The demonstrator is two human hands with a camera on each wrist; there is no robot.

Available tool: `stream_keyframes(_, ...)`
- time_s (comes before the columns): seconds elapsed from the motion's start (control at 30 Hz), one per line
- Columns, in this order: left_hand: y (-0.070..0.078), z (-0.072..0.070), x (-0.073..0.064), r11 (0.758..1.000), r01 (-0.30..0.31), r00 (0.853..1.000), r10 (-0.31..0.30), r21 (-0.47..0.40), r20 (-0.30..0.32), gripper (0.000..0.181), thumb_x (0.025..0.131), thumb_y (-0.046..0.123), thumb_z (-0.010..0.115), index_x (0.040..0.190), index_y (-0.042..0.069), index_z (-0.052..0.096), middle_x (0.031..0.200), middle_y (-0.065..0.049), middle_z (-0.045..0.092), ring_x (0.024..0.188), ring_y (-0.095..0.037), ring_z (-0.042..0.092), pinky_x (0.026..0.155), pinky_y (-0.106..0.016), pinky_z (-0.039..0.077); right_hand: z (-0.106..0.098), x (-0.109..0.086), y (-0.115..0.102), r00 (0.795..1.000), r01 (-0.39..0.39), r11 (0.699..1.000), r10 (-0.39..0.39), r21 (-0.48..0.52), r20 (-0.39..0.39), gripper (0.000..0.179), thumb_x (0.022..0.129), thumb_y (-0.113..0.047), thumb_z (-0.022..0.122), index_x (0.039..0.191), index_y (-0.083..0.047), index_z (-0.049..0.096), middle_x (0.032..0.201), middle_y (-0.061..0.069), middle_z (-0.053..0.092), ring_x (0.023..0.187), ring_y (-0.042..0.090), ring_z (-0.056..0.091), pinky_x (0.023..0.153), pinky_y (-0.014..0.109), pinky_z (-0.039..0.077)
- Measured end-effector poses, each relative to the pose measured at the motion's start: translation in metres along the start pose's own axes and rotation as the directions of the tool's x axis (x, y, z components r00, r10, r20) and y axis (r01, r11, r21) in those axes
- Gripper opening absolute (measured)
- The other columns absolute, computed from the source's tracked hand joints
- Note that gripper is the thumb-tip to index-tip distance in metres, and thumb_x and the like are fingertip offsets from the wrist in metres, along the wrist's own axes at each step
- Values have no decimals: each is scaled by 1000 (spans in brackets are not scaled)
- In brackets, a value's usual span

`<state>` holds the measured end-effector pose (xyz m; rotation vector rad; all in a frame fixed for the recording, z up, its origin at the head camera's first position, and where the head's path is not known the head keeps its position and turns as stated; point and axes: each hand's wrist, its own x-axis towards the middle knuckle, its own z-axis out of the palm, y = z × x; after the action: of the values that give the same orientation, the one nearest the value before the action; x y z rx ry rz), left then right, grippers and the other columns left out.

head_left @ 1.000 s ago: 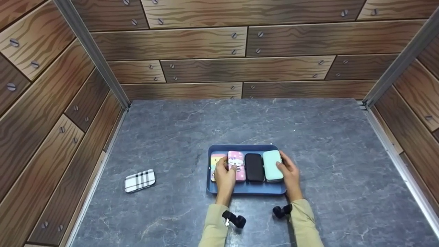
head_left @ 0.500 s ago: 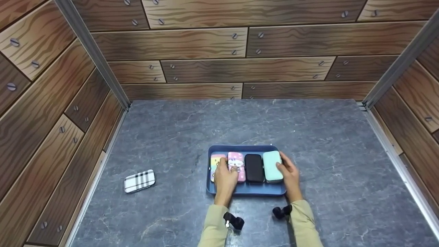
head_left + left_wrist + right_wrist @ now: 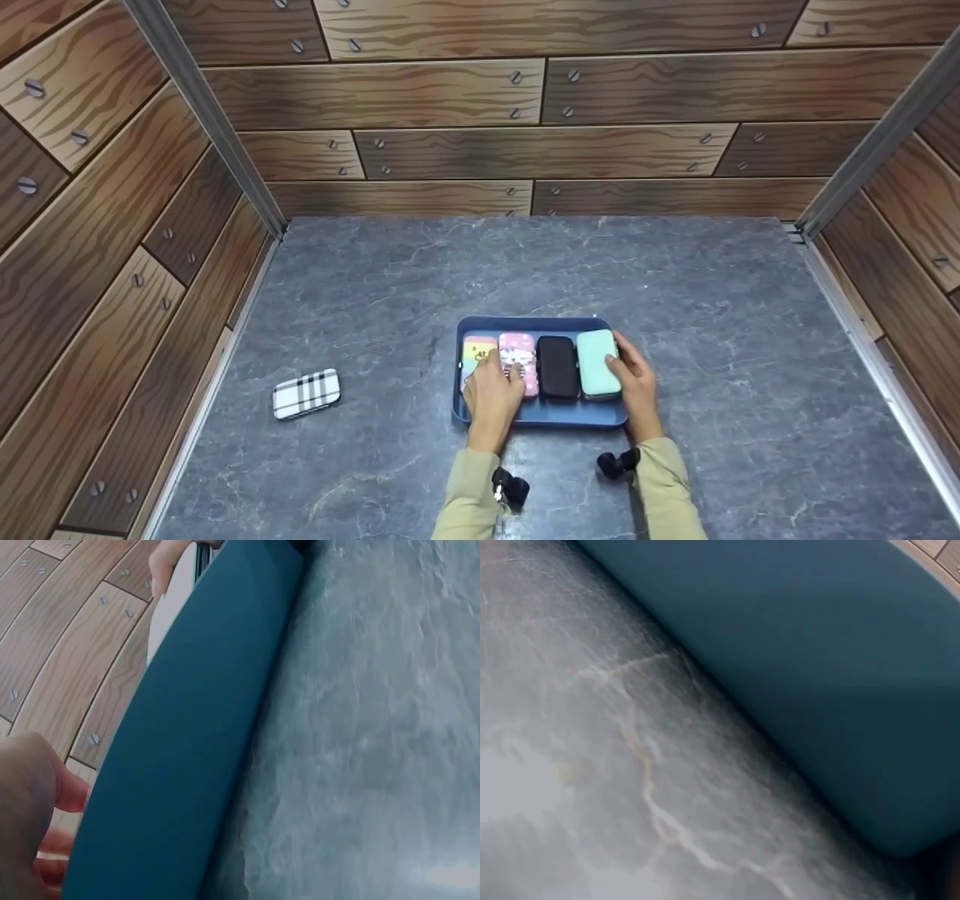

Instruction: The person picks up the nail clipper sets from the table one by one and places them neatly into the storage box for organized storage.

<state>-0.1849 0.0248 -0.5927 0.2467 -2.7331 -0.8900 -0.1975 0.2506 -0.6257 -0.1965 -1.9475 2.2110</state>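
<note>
A blue tray (image 3: 540,418) holds several slim cases side by side: a rainbow case (image 3: 480,349) at the left, a pink one with a cartoon cat (image 3: 517,345), a black one (image 3: 558,367) and a mint-green one (image 3: 596,356). My left hand (image 3: 491,397) lies across the rainbow case's lower part, thumb tip over the pink case's left side and forefinger near the gap between the two. At the tray's right end my right hand (image 3: 637,386) grips the mint case, thumb on top and fingers along its right edge. The right wrist view shows the tray's outer wall (image 3: 795,675).
A black-and-white plaid case (image 3: 306,394) lies on the grey marbled tabletop (image 3: 375,300), left of the tray. Wood-patterned walls (image 3: 450,97) enclose the back and sides. Black wrist cameras (image 3: 511,487) hang from both sleeves.
My left hand has shifted slightly down over the rainbow case, its fingers easing from the pink case, which now sits slightly lower. The right hand has stayed on the mint case.
</note>
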Motion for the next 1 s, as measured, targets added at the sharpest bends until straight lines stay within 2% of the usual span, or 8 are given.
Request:
stream_keyframes(0.2,-5,1,-1,998,-37,999,38,45,-5,38,89,37,69,116,11,71,86,-15,72,73,-37,68,58,-48,53,0,0,-1,1000,15,1000,-15,25,-9,52,97,-3,60,146,3,45,154,19,39,145,26,31,109,20,36)
stream_keyframes(0.5,-8,0,-2,996,-42,999,42,82,7,43,90,38,67,124,12,68,81,-19,71,68,-37,67,53,-47,51,0,-2,-1,1000,25,1000,-25,11,3,52,97,-4,59,146,2,45,153,18,40,145,25,31,110,21,35)
stream_keyframes(0.6,-8,0,-1,997,-44,999,44,62,-2,43,90,38,68,124,12,69,81,-19,71,68,-37,67,52,-46,51,0,-2,-1,1000,19,1000,-19,11,1,52,97,-5,59,147,1,45,153,17,40,145,25,31,110,20,35)
stream_keyframes(0.8,-11,-1,-2,999,-36,999,34,-39,-43,23,88,31,72,105,16,75,85,-15,73,73,-37,69,53,-47,51,-1,-1,0,1000,11,1000,-11,18,1,52,97,-5,60,146,0,46,153,15,41,145,23,31,110,21,35)
stream_keyframes(1.0,-11,-8,-2,995,-28,996,20,-95,-86,16,85,21,74,100,18,80,90,-10,75,77,-35,71,59,-49,54,-1,-3,-4,1000,-3,1000,2,13,23,53,97,-4,59,148,0,44,155,13,39,146,22,28,111,21,34)
